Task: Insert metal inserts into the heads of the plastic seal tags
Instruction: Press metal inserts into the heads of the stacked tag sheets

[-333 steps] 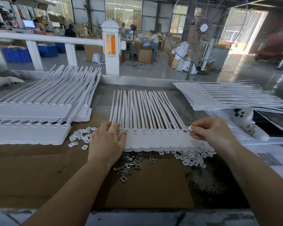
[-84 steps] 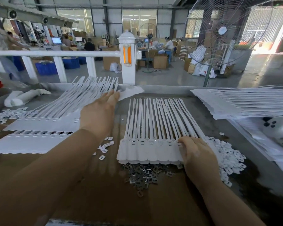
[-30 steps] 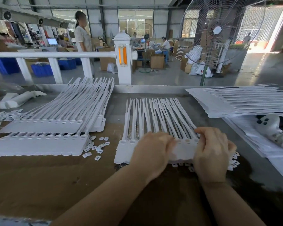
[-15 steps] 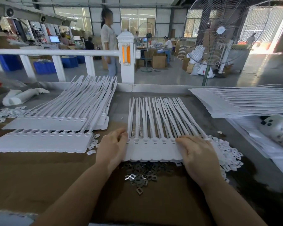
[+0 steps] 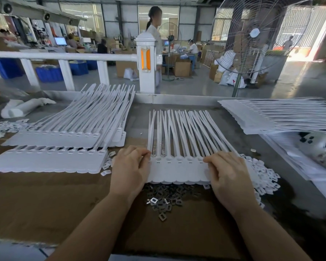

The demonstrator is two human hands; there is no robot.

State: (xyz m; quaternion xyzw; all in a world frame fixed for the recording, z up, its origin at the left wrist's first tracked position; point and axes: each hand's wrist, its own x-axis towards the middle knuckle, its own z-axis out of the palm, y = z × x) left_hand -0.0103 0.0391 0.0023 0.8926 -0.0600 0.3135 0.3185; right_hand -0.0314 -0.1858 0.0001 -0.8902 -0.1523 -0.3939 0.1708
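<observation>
A strip of joined white plastic seal tags (image 5: 179, 169) lies flat in front of me, its long tails fanning away toward the rail. My left hand (image 5: 129, 170) rests on the strip's left end, fingers curled at the heads. At the right end my right hand (image 5: 226, 176) lies on the strip with fingers bent onto the heads. A pile of small metal inserts (image 5: 164, 199) sits just below the strip's near edge. White plastic caps (image 5: 262, 178) are heaped to the right of my right hand.
Two stacks of tag strips (image 5: 51, 161) lie at the left, another stack (image 5: 271, 117) at the far right. Brown cardboard (image 5: 45, 200) covers the bench. A white rail (image 5: 64, 57), a standing fan (image 5: 252, 34) and a person (image 5: 154, 34) are beyond the bench.
Over the last second both hands moved apart to the two ends of the strip and it settled flat; since half a second ago they have barely shifted.
</observation>
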